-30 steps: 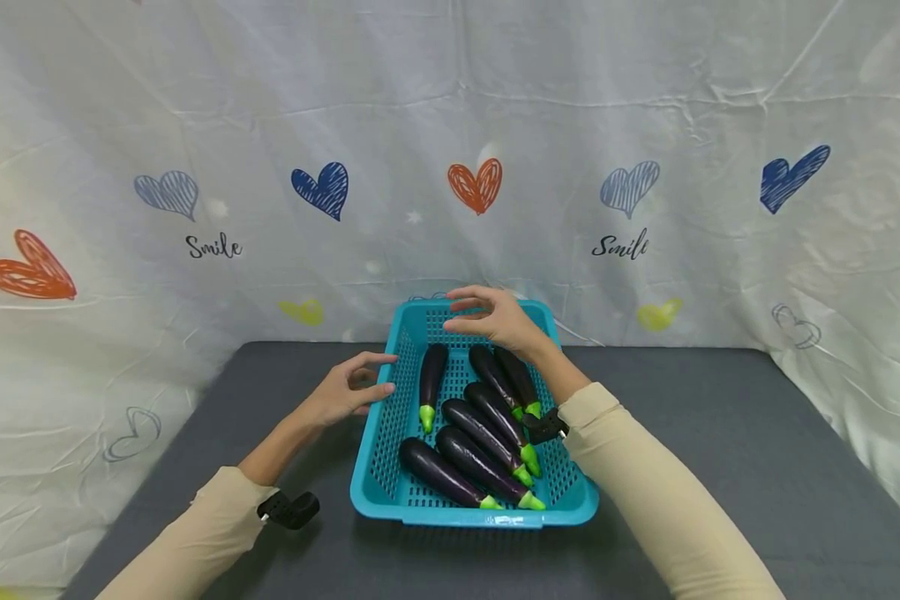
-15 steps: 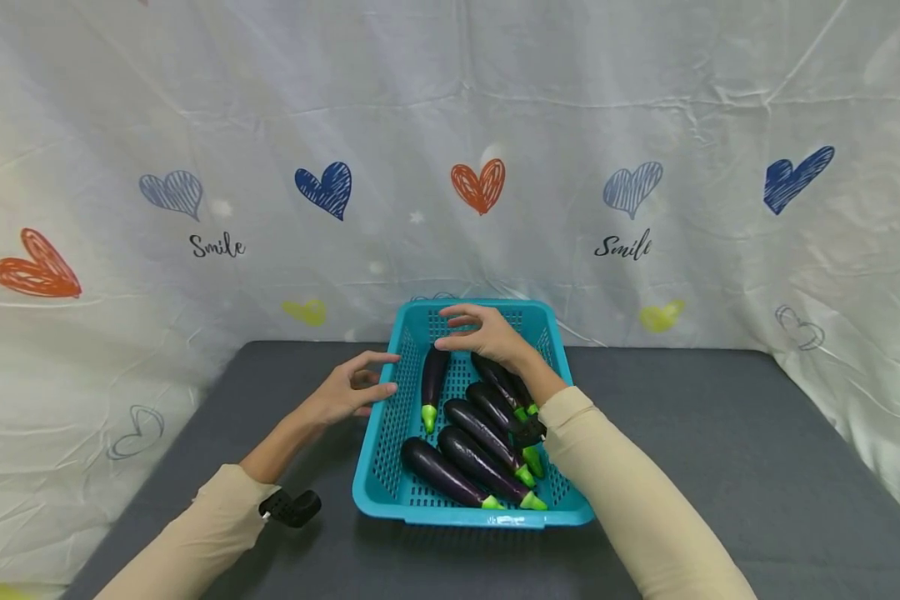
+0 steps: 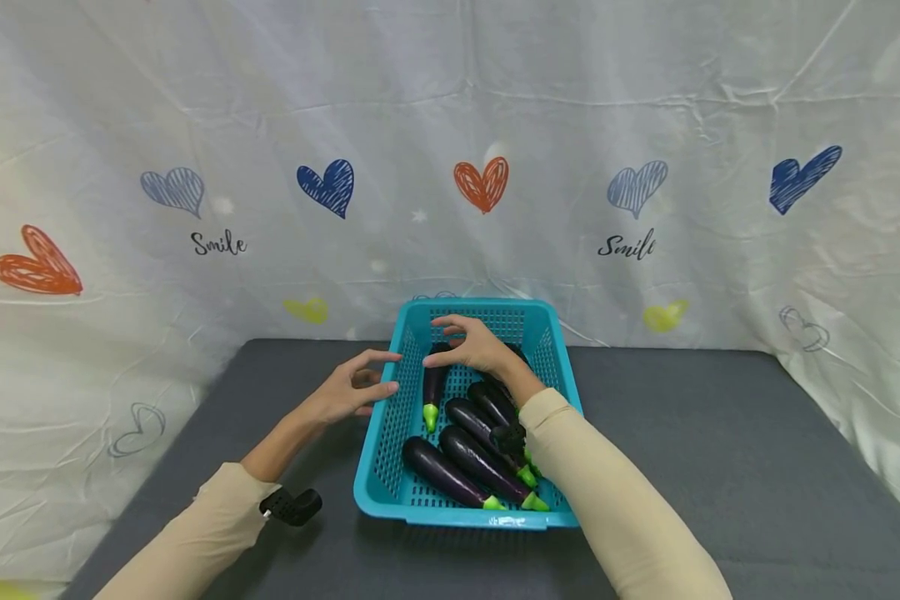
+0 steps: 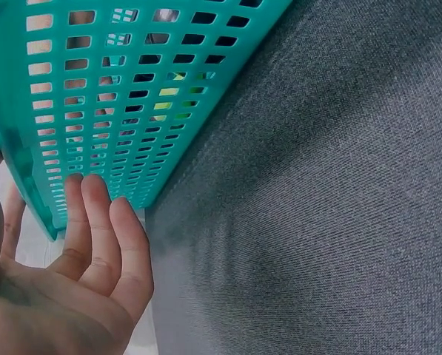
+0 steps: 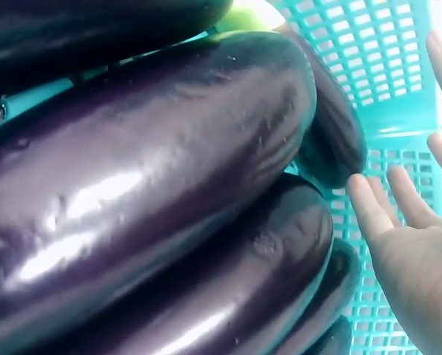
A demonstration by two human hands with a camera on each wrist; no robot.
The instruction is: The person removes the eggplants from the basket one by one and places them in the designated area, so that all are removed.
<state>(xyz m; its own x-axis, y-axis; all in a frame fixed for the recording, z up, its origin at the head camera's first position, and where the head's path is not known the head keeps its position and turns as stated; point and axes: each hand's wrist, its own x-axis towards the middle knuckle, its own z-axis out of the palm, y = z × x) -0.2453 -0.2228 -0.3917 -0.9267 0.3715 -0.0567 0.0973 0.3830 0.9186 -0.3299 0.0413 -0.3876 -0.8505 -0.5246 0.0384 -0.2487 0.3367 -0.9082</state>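
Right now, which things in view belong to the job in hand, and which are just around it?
In the job, it seems:
eggplants, lying in the basket
blue basket
left hand, at the basket's side
right hand, near the eggplants

Just around:
gray table
heart-print curtain
worn wrist cameras

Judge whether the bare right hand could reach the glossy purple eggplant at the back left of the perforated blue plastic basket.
Probably yes: the right hand is by the back end of the eggplant, with nothing seen lying on it.
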